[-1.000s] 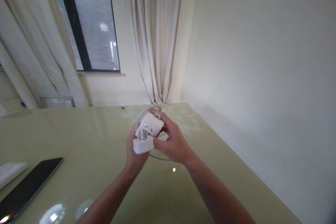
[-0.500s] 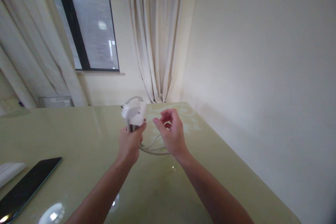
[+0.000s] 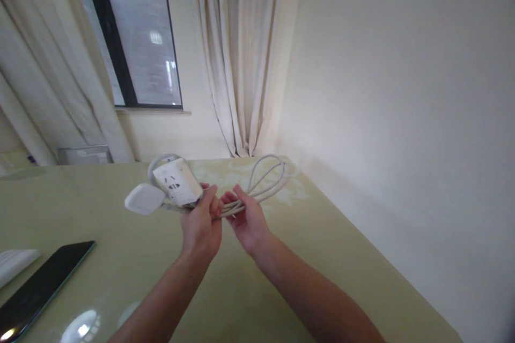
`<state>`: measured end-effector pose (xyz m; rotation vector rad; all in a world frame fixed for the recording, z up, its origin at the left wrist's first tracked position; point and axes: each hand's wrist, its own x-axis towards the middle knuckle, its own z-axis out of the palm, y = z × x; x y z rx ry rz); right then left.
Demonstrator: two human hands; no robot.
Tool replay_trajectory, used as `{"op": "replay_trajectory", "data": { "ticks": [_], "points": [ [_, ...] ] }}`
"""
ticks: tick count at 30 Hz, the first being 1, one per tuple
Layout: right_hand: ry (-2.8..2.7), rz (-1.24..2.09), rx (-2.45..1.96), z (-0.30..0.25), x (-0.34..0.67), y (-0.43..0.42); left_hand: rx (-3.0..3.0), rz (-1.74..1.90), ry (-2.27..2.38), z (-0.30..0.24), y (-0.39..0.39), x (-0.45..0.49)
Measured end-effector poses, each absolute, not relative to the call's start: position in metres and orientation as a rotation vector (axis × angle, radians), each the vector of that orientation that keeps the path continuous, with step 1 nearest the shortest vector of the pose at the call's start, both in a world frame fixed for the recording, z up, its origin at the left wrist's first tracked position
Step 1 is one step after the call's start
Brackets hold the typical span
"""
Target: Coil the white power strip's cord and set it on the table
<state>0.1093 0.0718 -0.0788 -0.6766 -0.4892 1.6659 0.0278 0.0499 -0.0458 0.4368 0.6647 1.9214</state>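
A white extension cord with a socket block [image 3: 177,181] and a rounded white plug [image 3: 145,199] is held up over the table. My left hand [image 3: 203,225] is closed around the bundled cable just right of the socket block; its fingertips are partly hidden. Close beside it, my right hand [image 3: 248,220] pinches the same cable between thumb and fingers. From there the looped grey-white cable [image 3: 267,182] fans out to the right. Another short cable loop curves behind the socket block.
The green glossy table [image 3: 132,257] runs back to the curtain [image 3: 241,64] and along the bare wall [image 3: 394,118] on the right. At the left lie a dark flat tablet-like device [image 3: 44,284] and a white object [image 3: 16,263], cut off by the frame.
The plug and socket block have swung left and tilted over. My right hand, earlier apart with curled fingers, has come in beside the left and gripped the cable, whose loops now rise to the right.
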Motion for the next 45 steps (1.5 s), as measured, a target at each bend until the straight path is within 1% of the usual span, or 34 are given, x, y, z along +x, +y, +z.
{"op": "replay_trajectory", "data": {
  "ticks": [4,10,17,23,26,30,36,41,45],
  "points": [
    [-0.405,1.476,-0.644,-0.062,0.139,0.088,0.398,1.809,0.666,-0.056,0.049,0.038],
    [-0.609,1.396,-0.594,-0.047,0.158,0.091,0.401,1.662,0.682,-0.063,0.053,0.035],
    [-1.056,1.247,-0.773,-0.052,0.152,0.080,0.533,1.626,0.808,-0.060,0.055,0.030],
    [-1.225,1.208,-0.861,-0.062,0.152,0.085,0.711,1.651,0.961,-0.056,0.052,0.031],
    [-1.232,1.223,-0.877,-0.065,0.153,0.087,0.720,1.623,0.955,-0.059,0.051,0.033],
    [-1.184,1.248,-0.876,-0.063,0.153,0.086,0.543,1.565,0.836,-0.064,0.056,0.031],
    [-0.925,1.396,-0.791,-0.064,0.156,0.093,0.414,1.515,0.872,-0.078,0.077,0.019],
    [-0.756,1.320,-0.923,-0.083,0.170,0.120,0.492,1.432,0.998,-0.097,0.087,0.018],
    [-0.862,1.225,-1.115,-0.105,0.180,0.137,0.699,1.360,1.174,-0.114,0.090,0.021]
  ]
}}
